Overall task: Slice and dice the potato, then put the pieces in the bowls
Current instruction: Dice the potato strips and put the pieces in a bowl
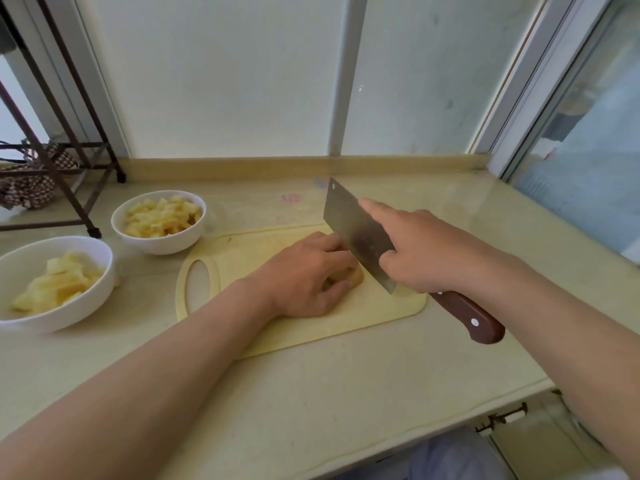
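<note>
A pale potato piece [353,276] lies on the yellow cutting board [346,327]. My left hand [304,275] curls over the potato and holds it down, hiding most of it. My right hand [426,247] grips a cleaver [356,230] by its brown handle, with the forefinger stretched along the blade's spine. The blade edge stands on the board right beside the potato and my left fingers. Two white bowls stand to the left: the far bowl [194,237] holds diced potato, the near bowl [100,296] holds sliced potato.
A dark metal rack [59,161] with a patterned cloth stands at the back left of the beige counter [311,410]. Frosted window panes rise behind the counter. The counter's front edge runs at the lower right.
</note>
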